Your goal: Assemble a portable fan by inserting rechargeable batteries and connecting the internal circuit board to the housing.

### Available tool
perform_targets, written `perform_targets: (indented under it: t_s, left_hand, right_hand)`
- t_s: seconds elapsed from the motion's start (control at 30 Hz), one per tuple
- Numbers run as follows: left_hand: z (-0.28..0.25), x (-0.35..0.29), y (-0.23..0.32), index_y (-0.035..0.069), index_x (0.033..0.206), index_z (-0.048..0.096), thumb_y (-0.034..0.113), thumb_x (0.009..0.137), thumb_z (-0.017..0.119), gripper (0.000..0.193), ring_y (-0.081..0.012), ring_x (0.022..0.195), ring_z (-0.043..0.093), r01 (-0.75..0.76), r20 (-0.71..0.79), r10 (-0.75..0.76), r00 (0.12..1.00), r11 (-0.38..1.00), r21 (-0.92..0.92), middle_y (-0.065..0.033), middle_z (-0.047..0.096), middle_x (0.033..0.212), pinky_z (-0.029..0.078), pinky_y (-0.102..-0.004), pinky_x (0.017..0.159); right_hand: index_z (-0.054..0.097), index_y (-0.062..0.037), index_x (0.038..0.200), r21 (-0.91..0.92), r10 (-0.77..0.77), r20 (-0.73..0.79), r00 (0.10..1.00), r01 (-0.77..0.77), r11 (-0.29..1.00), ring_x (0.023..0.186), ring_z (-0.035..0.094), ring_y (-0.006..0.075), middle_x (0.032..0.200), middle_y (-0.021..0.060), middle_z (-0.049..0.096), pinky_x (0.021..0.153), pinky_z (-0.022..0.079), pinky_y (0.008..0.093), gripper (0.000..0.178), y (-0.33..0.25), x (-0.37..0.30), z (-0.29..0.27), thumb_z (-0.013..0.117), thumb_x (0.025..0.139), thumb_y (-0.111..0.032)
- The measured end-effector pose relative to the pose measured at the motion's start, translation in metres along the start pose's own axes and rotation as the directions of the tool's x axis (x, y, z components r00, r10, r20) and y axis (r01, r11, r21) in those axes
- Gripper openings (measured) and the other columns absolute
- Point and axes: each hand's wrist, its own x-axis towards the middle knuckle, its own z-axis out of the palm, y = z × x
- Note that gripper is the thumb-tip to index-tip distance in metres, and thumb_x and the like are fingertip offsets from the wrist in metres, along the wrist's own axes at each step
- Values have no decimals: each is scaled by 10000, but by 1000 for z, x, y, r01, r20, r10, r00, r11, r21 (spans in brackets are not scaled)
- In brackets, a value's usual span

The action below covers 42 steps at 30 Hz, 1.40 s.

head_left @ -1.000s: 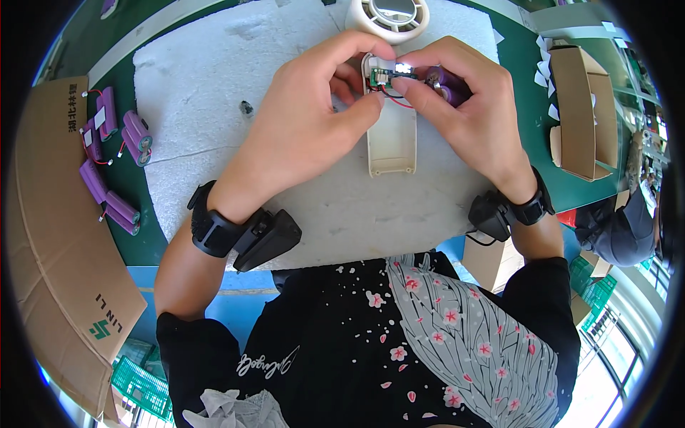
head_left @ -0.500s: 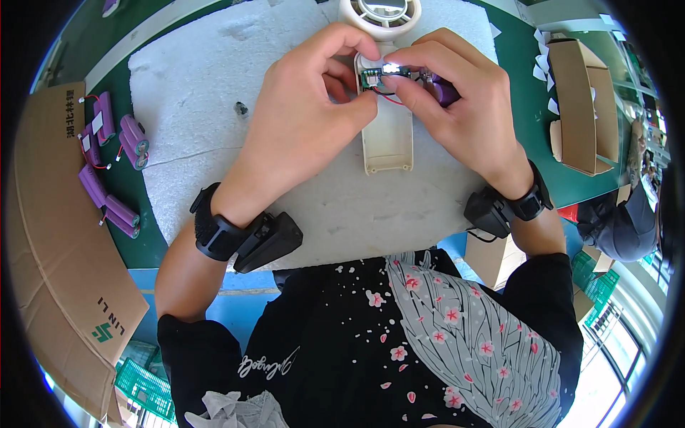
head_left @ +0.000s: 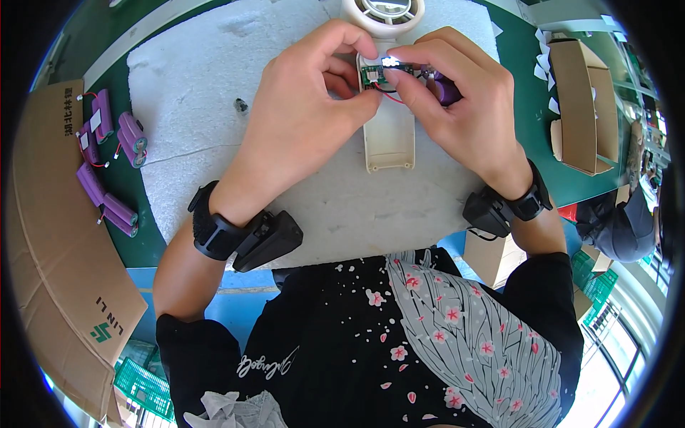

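Note:
An opened handheld fan lies on the foam pad, its cream round head at the far side and its hollow handle shell toward me. A small green circuit board sits at the top of the handle, with a bright white light glowing on it. My left hand is closed around the shell's left edge, fingers and thumb by the board. The thumb and forefinger of my right hand pinch at the board's lit right end. A purple battery is tucked under that hand's fingers, and red and black wires run near the board.
Several purple battery packs with leads lie on the green table at left, beside a large cardboard sheet. An opened cardboard box and paper scraps are at right. A dark speck of debris rests on the white foam pad.
The fan has shifted very slightly to the right and away from me, both hands moving with it. The grips look the same and the light stays on.

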Motion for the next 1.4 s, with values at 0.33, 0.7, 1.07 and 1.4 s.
perform_targets:
  t_s: [0.33, 0.7, 1.07, 1.4]
  left_hand:
    - [-3, -2, -4, 39, 1101, 628, -58, 793, 644, 323, -85, 819, 606, -111, 13, 111, 994, 993, 35, -16, 651, 976, 500, -234, 730]
    - [-4, 1, 1, 52, 1123, 671, -56, 796, 604, 351, -82, 792, 593, -142, 53, 136, 989, 980, 138, -19, 658, 979, 493, -229, 715]
    - [-4, 3, -10, 58, 1045, 687, -14, 769, 618, 294, -145, 738, 619, -234, -127, 238, 963, 971, 49, -66, 642, 969, 508, -260, 679]
    - [-7, 1, -3, 44, 1094, 668, -71, 787, 573, 342, -101, 853, 606, -110, -80, 112, 990, 994, 25, -33, 634, 1049, 490, -242, 774]
  right_hand:
    - [687, -30, 970, -19, 19, 16, 1000, -18, 1000, 561, 500, 90, 806, 35, 620, 520, 415, 220, 191, -1, 1, 0, 748, 795, -79]
    - [587, -45, 1135, 116, 338, 455, 824, -431, 895, 656, 476, 68, 808, 29, 590, 574, 381, 200, 371, -6, 9, -24, 746, 806, -106]
    - [580, -53, 1204, 407, 394, 604, 693, -693, 595, 655, 578, 114, 990, 64, 624, 603, 490, 245, 386, 12, 17, -51, 697, 836, -63]
    - [678, -15, 1018, -255, 175, 280, 944, -103, 961, 635, 620, 164, 1018, 70, 683, 566, 505, 254, 240, 11, 8, -51, 743, 818, -132]
